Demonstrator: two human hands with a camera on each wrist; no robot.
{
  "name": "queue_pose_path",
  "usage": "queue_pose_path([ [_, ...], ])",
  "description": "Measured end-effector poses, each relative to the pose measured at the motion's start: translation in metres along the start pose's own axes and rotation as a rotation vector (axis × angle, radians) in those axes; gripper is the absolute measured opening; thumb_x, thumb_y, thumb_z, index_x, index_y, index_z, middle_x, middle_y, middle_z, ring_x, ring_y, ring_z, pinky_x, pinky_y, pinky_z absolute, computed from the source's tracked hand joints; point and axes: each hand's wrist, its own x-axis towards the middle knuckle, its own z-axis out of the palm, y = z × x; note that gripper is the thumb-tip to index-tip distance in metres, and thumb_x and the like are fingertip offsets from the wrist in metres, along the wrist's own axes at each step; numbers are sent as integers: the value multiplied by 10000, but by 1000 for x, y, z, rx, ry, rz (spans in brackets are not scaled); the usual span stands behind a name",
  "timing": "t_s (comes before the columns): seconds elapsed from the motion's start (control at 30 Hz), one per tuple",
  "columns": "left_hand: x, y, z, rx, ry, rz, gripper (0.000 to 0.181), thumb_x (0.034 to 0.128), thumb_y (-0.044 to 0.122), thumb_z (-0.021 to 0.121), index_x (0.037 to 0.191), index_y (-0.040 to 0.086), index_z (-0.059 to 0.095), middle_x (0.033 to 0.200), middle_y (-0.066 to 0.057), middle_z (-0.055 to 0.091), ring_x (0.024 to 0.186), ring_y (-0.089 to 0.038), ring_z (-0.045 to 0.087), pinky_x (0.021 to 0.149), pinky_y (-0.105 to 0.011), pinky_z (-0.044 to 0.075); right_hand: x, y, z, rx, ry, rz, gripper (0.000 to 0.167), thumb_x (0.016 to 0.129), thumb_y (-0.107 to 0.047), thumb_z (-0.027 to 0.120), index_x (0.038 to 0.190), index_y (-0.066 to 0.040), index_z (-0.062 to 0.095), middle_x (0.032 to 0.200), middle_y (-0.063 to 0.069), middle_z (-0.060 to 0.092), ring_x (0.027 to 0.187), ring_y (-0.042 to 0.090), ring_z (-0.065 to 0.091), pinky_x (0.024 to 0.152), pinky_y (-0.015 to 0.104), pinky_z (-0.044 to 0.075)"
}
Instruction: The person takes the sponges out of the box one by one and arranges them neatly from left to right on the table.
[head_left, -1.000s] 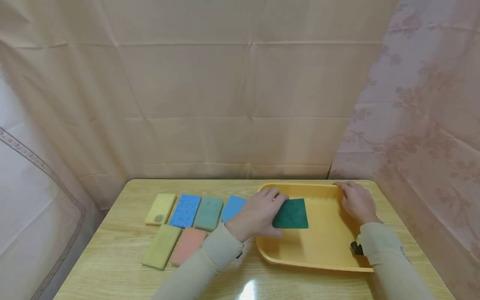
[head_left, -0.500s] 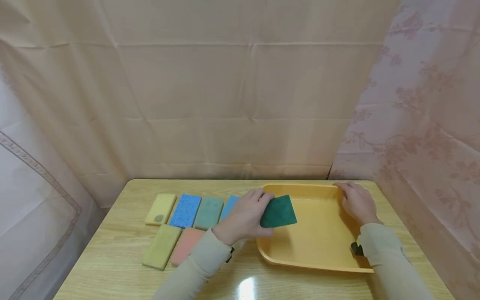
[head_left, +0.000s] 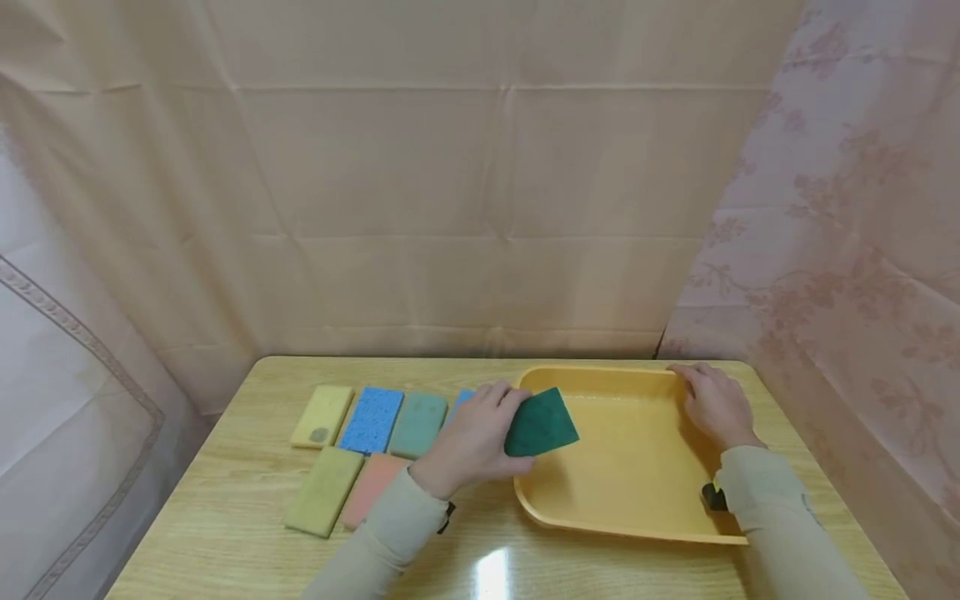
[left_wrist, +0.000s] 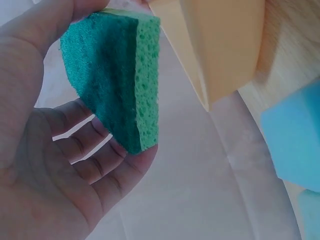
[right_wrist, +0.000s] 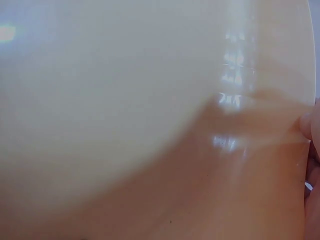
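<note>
Between thumb and fingers my left hand (head_left: 472, 437) pinches a green sponge (head_left: 542, 423), held up at the left rim of a yellow-orange plastic basin (head_left: 637, 475). In the left wrist view the sponge (left_wrist: 107, 75) shows a dark green scouring face and a lighter porous layer; its edges rest between the thumb and fingertips. At the basin's far right corner, my right hand (head_left: 716, 404) grips the rim. The right wrist view has mostly the basin's inner wall (right_wrist: 270, 190), with part of the right hand (right_wrist: 314, 130) at the rim.
Left of the basin lie a yellow sponge (head_left: 322, 415), a speckled blue one (head_left: 372, 419), a grey-green one (head_left: 418, 423), an olive one (head_left: 324, 492) and a pink one (head_left: 371, 487). My left hand mostly covers a plain blue sponge (head_left: 460, 402). Curtains hang behind the wooden table (head_left: 225, 517).
My left hand has moved left with the green sponge, from above the basin's interior to its left rim, and the sponge has tilted. The right hand stays on the rim.
</note>
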Motion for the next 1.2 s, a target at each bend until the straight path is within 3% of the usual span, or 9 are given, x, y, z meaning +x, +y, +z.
queue_pose_path([
  [0.17,-7,-2,0,-6,18,-22,839,780,612,782,1405,104,548,1252,-47,600,1044,-183,587,833,-344,542,0,1,1,2,15,-17,414,844,79,634,1241,-28,681,973,225,656,828,439,620,705,597,488],
  [0.4,-17,-5,1,-79,88,-47,878,775,601,796,1398,28,565,1242,-82,621,951,-165,604,744,-310,545,0,2,0,1,18,-16,411,849,71,629,1244,-31,678,952,217,650,825,441,616,700,602,487],
  [0.83,-45,-13,-1,-133,102,-156,863,797,583,796,1374,-21,581,1037,-93,669,742,-125,603,591,-203,495,-1,0,-1,9,-31,16,414,867,65,619,1267,-35,661,962,212,631,858,450,606,742,613,477],
  [1.07,-60,-17,-3,0,167,-203,877,811,623,759,1336,-61,603,1017,-171,725,628,-127,629,508,-204,477,-1,2,0,7,-13,3,413,855,62,625,1255,-28,665,995,230,644,860,445,608,743,609,478],
  [1.13,-62,-17,-3,47,183,-211,845,827,622,740,1298,-69,625,960,-152,729,593,-113,608,486,-199,462,-1,2,0,6,-10,1,409,854,63,623,1250,-28,668,989,224,645,845,431,609,722,594,479],
  [1.2,-65,-18,-4,101,196,-218,763,837,630,721,1177,-51,677,802,-69,693,516,-69,535,433,-178,408,-2,2,1,6,-11,0,403,856,65,625,1246,-25,670,983,223,644,832,425,608,706,586,479],
])
